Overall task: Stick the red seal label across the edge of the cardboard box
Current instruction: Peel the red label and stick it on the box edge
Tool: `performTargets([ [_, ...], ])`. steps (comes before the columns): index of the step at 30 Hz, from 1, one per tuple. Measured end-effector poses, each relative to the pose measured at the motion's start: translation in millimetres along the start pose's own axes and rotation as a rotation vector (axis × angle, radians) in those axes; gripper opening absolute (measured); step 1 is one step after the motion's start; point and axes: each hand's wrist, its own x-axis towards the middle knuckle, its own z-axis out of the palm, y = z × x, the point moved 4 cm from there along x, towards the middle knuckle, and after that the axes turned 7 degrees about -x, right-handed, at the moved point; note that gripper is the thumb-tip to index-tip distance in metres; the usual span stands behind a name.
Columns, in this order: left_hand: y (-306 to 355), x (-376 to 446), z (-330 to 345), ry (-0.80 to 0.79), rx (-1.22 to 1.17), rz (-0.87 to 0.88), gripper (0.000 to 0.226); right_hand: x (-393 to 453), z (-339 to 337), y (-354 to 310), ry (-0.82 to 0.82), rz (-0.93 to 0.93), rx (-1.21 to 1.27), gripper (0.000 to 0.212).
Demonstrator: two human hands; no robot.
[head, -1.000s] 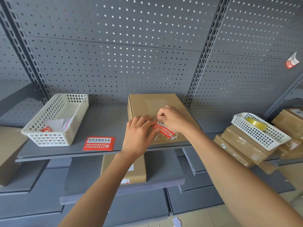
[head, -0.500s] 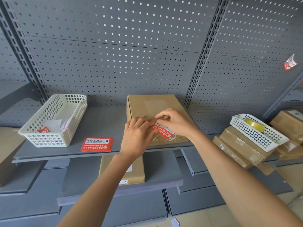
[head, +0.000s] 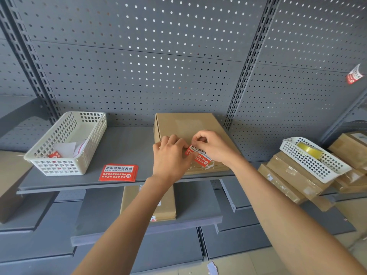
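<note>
A flat brown cardboard box [head: 184, 126] lies on the grey shelf [head: 127, 143] against the pegboard. A red seal label [head: 199, 156] with white writing sits over the box's near part, between my two hands. My left hand [head: 170, 158] rests on the label's left end and hides it. My right hand [head: 210, 145] pinches the label's upper right corner between thumb and fingers. Whether the label lies flat on the cardboard I cannot tell.
A stack of red labels [head: 118, 172] lies on the shelf left of the box. A white basket [head: 65, 143] with papers stands at the far left. On the right, a second white basket [head: 313, 158] with tape sits on stacked boxes [head: 288, 179]. Another box [head: 148, 203] lies on the lower shelf.
My right hand has lifted slightly and its fingers have curled into a pinch at the label's upper corner. My left hand stays on the label's left end.
</note>
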Motion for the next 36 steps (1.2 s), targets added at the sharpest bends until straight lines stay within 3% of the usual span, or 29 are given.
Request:
performTargets([
  [8,-2.9,-1.4,-0.8,-0.017,-0.035,-0.009,0.042,-4.2,-3.6,-4.3,-0.021,-0.001,0.015,0.009],
  [14,1.7,4.8,-8.8,-0.057,-0.153,-0.096,0.015,-2.1,-7.4,-9.2,-0.062,-0.026,-0.022,0.009],
  [19,2.2,6.6,-10.8,-0.084,-0.185,-0.144,0.009,-8.0,-14.5,-10.5,-0.008,-0.035,-0.016,0.007],
  [24,0.6,8.3,-9.7,-0.092,-0.204,-0.154,0.015,-20.6,-27.7,11.3,-0.016,-0.058,-0.103,0.026],
  [31,-0.7,6.6,-9.8,-0.093,-0.196,-0.127,0.016,-30.9,-36.0,21.1,-0.039,-0.016,-0.089,0.005],
  [36,-2.7,7.5,-9.7,-0.107,-0.214,-0.115,0.015,-27.3,-33.4,14.2,-0.085,-0.002,-0.100,0.007],
])
